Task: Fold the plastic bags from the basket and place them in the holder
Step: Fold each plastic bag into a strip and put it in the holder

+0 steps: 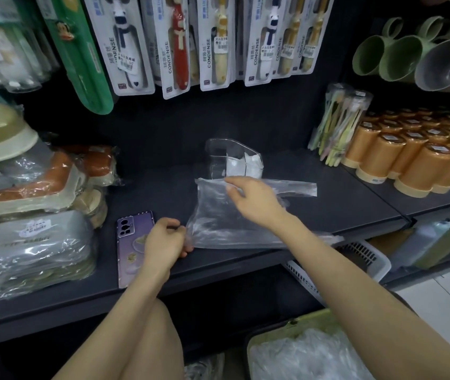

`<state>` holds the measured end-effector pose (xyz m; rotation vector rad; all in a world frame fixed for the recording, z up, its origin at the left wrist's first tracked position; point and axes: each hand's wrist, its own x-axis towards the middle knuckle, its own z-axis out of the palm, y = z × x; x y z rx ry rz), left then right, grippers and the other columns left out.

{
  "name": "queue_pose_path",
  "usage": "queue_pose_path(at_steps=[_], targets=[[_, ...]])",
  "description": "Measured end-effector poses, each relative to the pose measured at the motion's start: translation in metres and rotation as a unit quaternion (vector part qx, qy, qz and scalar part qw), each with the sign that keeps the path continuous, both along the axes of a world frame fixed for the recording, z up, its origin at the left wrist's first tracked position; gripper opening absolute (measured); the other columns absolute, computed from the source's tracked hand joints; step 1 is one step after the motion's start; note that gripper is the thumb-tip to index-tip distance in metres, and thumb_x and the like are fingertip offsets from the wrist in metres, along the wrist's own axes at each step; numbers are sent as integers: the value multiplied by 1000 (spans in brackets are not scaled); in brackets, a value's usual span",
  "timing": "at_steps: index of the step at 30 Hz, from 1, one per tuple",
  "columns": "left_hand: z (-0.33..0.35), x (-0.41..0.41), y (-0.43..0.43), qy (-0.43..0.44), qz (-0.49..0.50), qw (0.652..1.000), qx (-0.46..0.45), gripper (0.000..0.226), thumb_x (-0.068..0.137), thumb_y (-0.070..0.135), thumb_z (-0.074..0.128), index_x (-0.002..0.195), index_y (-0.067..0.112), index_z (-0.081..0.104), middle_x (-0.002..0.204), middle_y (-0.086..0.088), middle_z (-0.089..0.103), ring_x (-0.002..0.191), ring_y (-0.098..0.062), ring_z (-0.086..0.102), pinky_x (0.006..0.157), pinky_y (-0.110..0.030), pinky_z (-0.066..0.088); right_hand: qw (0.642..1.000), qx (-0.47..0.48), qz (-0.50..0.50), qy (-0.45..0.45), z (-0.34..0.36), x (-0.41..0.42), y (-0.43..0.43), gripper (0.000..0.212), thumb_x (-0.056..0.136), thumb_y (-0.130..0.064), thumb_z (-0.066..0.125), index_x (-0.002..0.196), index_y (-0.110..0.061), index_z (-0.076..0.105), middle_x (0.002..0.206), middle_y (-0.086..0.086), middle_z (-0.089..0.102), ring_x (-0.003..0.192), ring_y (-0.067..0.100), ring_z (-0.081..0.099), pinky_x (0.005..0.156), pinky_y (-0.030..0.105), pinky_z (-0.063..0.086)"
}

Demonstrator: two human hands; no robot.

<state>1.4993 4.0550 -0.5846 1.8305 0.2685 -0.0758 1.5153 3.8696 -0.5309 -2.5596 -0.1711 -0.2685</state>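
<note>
Fingers (176, 225) of the left hand (163, 239) were curled and pinched on the near left edge of a plastic bag (218, 218), which was spread flat on the dark shelf (163, 185). The right hand (254, 200) was laid across the bag's far edge, its fingers (236, 185) stretched out and released, nothing being gripped by them.

Just behind the bag a clear holder (217, 154) was stood upright, and some folded white bags (245, 165) were seen inside it. The right arm was stretched between the viewer and the holder's right side. A purple phone (132, 234) was laid on the shelf beside the bag, partly covered by the left wrist.

Wrapped packs (34, 242) were stacked at the left, and orange cups (399, 157) were ranged at the right next to a tube of toothbrushes (339, 122). Toothbrush cards (210, 42) were hung above. Below the shelf, at the lower right, a green basket (267, 334) was filled with crumpled clear bags (300, 357), and a white slotted crate (369, 259) was tucked under the shelf edge.
</note>
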Motion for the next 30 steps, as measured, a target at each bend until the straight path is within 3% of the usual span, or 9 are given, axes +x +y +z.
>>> queue_pose_path(at_steps=[8, 12, 16, 19, 21, 23, 26, 28, 30], targets=[[3, -7, 6, -66, -96, 983, 145, 26, 89, 4, 60, 107, 16, 47, 65, -5, 63, 57, -12, 58, 52, -11, 39, 970, -197, 74, 125, -48, 79, 37, 40, 103, -29, 34, 139, -15, 46, 146, 9, 46, 134, 32, 40, 106, 39, 34], [-1, -15, 5, -66, -153, 967, 192, 27, 91, 8, 59, 113, 15, 47, 66, -4, 68, 56, -13, 59, 64, -29, 50, 958, -245, 67, 132, -64, 81, 38, 47, 104, -31, 29, 149, -16, 30, 157, 1, 27, 144, 24, 22, 115, 43, 18], [8, -17, 7, -70, -168, 954, 239, 30, 93, 18, 59, 120, 13, 49, 74, -5, 69, 67, -21, 63, 69, -35, 50, 969, -222, 61, 94, -64, 72, 37, 47, 104, -33, 32, 149, -19, 32, 158, 4, 26, 145, 23, 20, 116, 44, 18], [13, -15, 11, -165, -123, 894, 398, 26, 96, 25, 53, 116, 10, 59, 91, -10, 65, 84, -30, 61, 72, -35, 44, 986, -161, 45, 28, -50, 50, 25, 46, 104, -31, 34, 148, -21, 35, 157, 4, 28, 147, 22, 20, 118, 39, 12], [7, -8, 12, -287, -124, 836, 451, 30, 93, 21, 47, 101, 3, 69, 91, -16, 65, 77, -38, 62, 66, -40, 50, 990, -140, 34, -2, -45, 24, 14, 45, 104, -31, 33, 147, -18, 39, 155, 4, 33, 146, 23, 22, 119, 38, 9], [-1, 5, 5, -345, -188, 788, 473, 45, 91, 25, 35, 105, 1, 71, 106, -20, 68, 93, -41, 66, 79, -46, 54, 988, -147, 44, -1, -47, -4, 8, 51, 101, -36, 26, 144, -14, 43, 151, 7, 39, 144, 25, 27, 119, 40, 10], [-6, 15, -10, -218, -334, 752, 525, 55, 104, 34, 18, 149, 4, 29, 158, -12, 24, 146, -25, 22, 119, -37, 15, 978, -198, 65, 10, -68, -33, 2, 61, 96, -40, 19, 138, -11, 51, 144, 9, 49, 138, 27, 39, 117, 46, 19], [-13, 18, -9, -162, -366, 731, 552, 54, 106, 33, 13, 154, 9, 4, 162, -5, -1, 149, -17, 0, 120, -31, -1, 971, -237, 39, 5, -78, -43, -12, 54, 96, -36, 27, 130, -9, 59, 133, 9, 59, 128, 29, 52, 111, 49, 30], [-19, 18, -7, -155, -362, 729, 560, 55, 106, 33, 11, 154, 10, 0, 162, -4, -4, 149, -16, -3, 120, -30, -2, 970, -242, -6, -6, -85, -53, -38, 53, 100, -37, 26, 128, -9, 60, 129, 10, 62, 123, 31, 56, 112, 46, 27]])
